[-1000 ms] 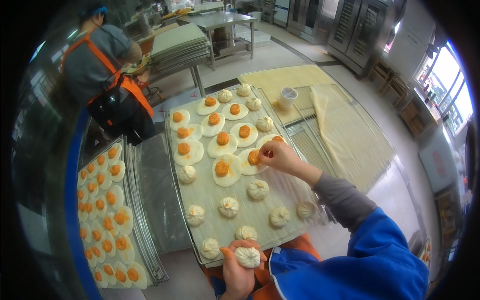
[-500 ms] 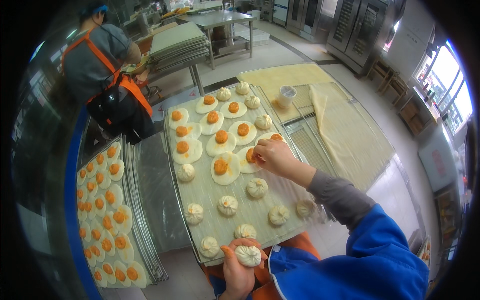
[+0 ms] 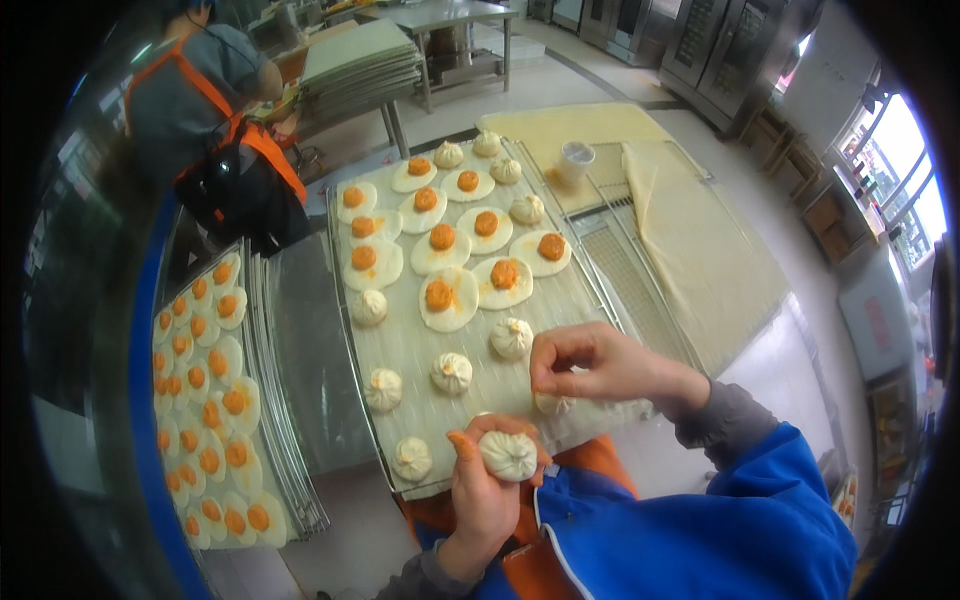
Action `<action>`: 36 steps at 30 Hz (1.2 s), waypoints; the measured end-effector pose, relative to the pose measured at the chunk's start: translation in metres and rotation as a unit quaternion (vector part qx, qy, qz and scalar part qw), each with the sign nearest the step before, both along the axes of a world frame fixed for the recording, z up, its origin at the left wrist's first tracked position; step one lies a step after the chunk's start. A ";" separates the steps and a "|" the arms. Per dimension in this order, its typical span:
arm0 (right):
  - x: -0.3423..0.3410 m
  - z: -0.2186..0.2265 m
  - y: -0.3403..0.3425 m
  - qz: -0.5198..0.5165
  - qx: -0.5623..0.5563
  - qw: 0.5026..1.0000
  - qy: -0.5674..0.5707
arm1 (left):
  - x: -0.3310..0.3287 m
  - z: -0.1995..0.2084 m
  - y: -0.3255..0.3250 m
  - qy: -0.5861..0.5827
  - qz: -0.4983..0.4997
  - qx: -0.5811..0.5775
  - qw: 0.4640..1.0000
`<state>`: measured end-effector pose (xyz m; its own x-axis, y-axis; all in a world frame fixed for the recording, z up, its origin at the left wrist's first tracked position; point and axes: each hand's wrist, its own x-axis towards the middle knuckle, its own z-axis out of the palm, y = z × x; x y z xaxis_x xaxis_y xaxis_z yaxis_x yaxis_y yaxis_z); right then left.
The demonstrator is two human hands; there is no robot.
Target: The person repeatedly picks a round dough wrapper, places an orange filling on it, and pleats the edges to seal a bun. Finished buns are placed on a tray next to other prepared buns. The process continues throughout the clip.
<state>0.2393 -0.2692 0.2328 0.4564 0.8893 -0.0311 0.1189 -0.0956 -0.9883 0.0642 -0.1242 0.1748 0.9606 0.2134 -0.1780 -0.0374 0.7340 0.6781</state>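
The pleated bun rests in the cupped left hand, its gathered top facing up, just beyond the near edge of the lined tray. It is round, with no long axis to speak of. The right hand hangs at about one o'clock from it, near but apart, over the tray's near-right part; the left hand is the nearer, curled around the bun with the thumb up. The right fingers bend inward toward nine o'clock, the forearm entering from four; I cannot tell whether their tips meet or pinch anything. The nearest filled dough round lies at ten o'clock from the right hand.
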 end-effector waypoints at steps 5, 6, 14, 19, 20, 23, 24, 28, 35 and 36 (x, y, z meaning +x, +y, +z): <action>-0.043 0.013 -0.003 0.029 0.071 0.985 -0.153 | -0.007 0.002 -0.008 -0.018 -0.006 0.015 1.000; -0.048 0.014 -0.002 0.026 0.104 0.981 -0.162 | -0.008 0.003 -0.009 -0.018 0.001 0.025 1.000; -0.064 0.017 -0.008 0.008 0.096 0.846 -0.525 | -0.014 0.006 -0.021 -0.001 0.080 0.028 0.996; -0.065 0.011 -0.012 0.023 0.118 0.817 -0.563 | -0.018 0.002 -0.019 -0.077 0.053 0.005 0.996; -0.063 0.011 -0.013 0.024 0.111 0.838 -0.533 | -0.018 0.002 -0.019 -0.067 0.055 0.052 0.995; -0.059 0.010 -0.013 -0.011 0.108 0.885 -0.452 | -0.016 0.005 -0.020 -0.086 0.050 0.070 0.993; -0.059 0.009 -0.012 -0.046 0.120 0.898 -0.420 | -0.017 0.007 -0.021 -0.068 0.043 0.048 0.996; -0.063 -0.002 -0.012 0.077 0.121 0.900 -0.411 | -0.011 0.011 -0.030 -0.038 0.012 0.066 0.997; 0.018 -0.045 -0.070 -0.139 0.012 0.944 -0.298 | 0.005 0.021 0.026 -0.051 -0.094 0.132 0.985; 0.032 -0.053 -0.077 -0.168 -0.110 0.933 -0.299 | 0.006 0.024 0.040 -0.040 -0.079 0.182 0.979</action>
